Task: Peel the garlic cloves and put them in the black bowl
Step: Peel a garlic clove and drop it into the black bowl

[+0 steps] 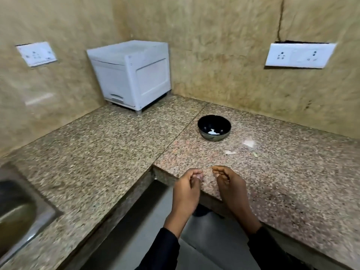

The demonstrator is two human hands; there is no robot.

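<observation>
The black bowl [214, 128] stands on the granite counter [120, 145] beyond my hands, with a white garlic piece [213, 131] at its bottom. My left hand [187, 189] pinches a small pale garlic clove [257, 177] at its fingertips, over the counter's front corner. My right hand [231, 184] is close beside it, its thumb and forefinger pinched together on a thin bit of skin that is too small to make out. A loose garlic clove [230, 152] lies on the counter between the bowl and my right hand.
Pale scraps of peel [249, 143] and a greenish bit [255, 154] lie right of the bowl. A white box appliance [132, 75] sits in the far corner. A steel sink [17, 213] is at the left. Wall sockets [300, 55] hang on both walls.
</observation>
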